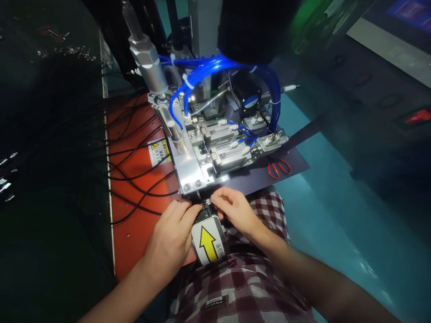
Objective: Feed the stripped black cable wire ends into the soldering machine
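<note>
A machine with a bright metal plate (191, 169) stands in front of me. From its near end a black guide (203, 214) reaches toward my lap, beside a white cover (200, 233) with a yellow arrow. My left hand (172, 234) is closed at the left of the guide, fingertips bent down against it; whatever they hold is hidden. On the other side, my right hand (237, 211) pinches at a small shiny metal part (208, 202), which sits at the guide between both hands. Its exact kind is too small to make out.
Several black cables (134, 177) cross the orange tabletop (134, 242) at left, near a warning label (159, 152). Blue air hoses (215, 67) arch over the metal cylinders. Red-handled scissors (279, 169) lie on the dark base plate (259, 179) at right.
</note>
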`<action>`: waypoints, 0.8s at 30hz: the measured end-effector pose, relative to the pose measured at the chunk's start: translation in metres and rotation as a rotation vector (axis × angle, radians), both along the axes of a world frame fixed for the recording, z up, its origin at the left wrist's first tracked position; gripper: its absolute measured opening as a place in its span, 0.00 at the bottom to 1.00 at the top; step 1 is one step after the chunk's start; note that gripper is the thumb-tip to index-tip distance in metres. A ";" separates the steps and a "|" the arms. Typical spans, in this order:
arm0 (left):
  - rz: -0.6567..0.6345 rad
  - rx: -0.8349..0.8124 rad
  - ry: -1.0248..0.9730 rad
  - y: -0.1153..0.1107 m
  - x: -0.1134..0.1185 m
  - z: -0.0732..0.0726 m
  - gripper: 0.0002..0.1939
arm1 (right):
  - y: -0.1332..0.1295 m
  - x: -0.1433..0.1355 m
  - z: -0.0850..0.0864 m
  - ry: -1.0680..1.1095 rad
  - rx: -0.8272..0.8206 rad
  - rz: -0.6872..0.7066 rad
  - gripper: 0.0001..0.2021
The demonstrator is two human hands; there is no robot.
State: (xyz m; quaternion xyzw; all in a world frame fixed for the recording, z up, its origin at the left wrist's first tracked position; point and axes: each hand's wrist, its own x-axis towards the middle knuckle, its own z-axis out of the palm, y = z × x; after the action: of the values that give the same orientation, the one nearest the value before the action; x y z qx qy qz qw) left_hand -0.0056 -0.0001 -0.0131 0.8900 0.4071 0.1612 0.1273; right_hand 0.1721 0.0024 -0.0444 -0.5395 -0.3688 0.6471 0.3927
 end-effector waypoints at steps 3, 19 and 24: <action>-0.002 -0.043 -0.033 0.003 0.000 0.000 0.13 | 0.001 -0.001 0.001 0.003 0.007 0.026 0.13; 0.006 -0.092 0.132 0.003 0.006 0.001 0.19 | 0.003 0.001 -0.004 0.127 -0.063 0.054 0.13; 0.034 -0.081 0.160 -0.001 0.008 0.001 0.18 | 0.001 -0.003 -0.004 0.117 -0.048 0.007 0.17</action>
State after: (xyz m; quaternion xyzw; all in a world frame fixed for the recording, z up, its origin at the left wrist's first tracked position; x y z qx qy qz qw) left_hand 0.0024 -0.0007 -0.0119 0.8872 0.4370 0.0752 0.1274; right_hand 0.1694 0.0037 -0.0487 -0.5088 -0.3316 0.6873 0.3984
